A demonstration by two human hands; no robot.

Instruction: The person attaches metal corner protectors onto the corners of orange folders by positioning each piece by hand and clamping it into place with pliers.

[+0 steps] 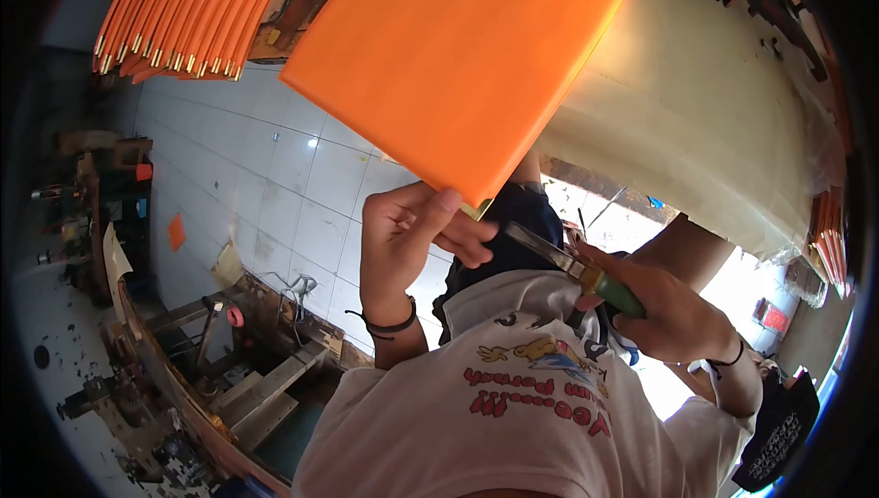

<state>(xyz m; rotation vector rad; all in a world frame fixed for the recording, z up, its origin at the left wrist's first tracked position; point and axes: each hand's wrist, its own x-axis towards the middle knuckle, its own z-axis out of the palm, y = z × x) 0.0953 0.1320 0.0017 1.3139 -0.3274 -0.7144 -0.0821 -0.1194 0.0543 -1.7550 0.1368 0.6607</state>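
A large, flat orange cover (449, 59) lies across the top middle, its near corner hanging over the edge toward me. My left hand (407, 228) grips that corner, with the thumb on the top face and the fingers bent below. A small gold-coloured metal corner piece (478, 209) shows at the tip, beside my fingers. In my right hand (659, 301) is a hand tool (549, 249) with a flat metal blade and a green and yellow handle. Its blade points toward the cover's corner, apart from it. The tool's exact kind is not clear.
A stack of orange covers (188, 8) with gold-coloured tips stands at the upper left. Pale sheeting (687, 104) covers the surface on the right. White floor tiles (261, 168) lie below. A wooden frame with metal bars (261, 397) is at the lower left.
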